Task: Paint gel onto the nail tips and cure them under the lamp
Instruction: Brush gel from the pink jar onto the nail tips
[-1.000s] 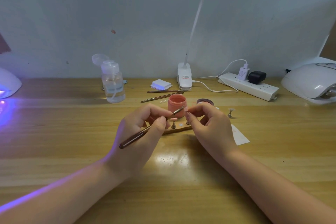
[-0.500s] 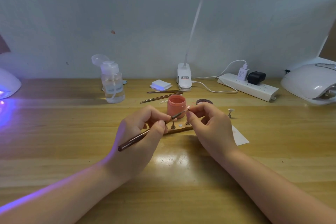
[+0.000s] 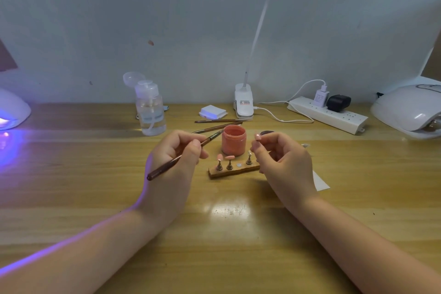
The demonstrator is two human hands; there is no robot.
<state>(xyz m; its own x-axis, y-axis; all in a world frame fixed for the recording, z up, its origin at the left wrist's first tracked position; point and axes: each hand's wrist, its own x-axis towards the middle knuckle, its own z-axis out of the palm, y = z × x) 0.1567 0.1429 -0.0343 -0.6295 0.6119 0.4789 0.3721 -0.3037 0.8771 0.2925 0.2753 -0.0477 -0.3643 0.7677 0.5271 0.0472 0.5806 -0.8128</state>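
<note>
My left hand (image 3: 176, 162) grips a brown gel brush (image 3: 181, 156), its bristles pointing toward the open pink gel jar (image 3: 233, 143). My right hand (image 3: 284, 160) pinches a small stand with a pink nail tip (image 3: 257, 136) on top, held up to the right of the jar. Between my hands lies a wooden holder (image 3: 235, 170) with three small stands; two at its left carry pink nail tips (image 3: 225, 157). A curing lamp (image 3: 12, 112) glows purple at the far left edge. Another white lamp (image 3: 410, 110) sits at the far right.
Behind the jar lie two spare brushes (image 3: 219, 124), a dark jar lid (image 3: 267, 132) and a white pad (image 3: 213, 111). A pump bottle (image 3: 150, 110) stands left of them. A clip lamp base (image 3: 244, 104) and a power strip (image 3: 327, 114) line the wall. A white paper (image 3: 321, 182) lies by my right wrist.
My hands have drawn apart. The brush tip left the nail tip and moved left, and my right hand carried the nail tip to the right, uncovering the wooden holder.
</note>
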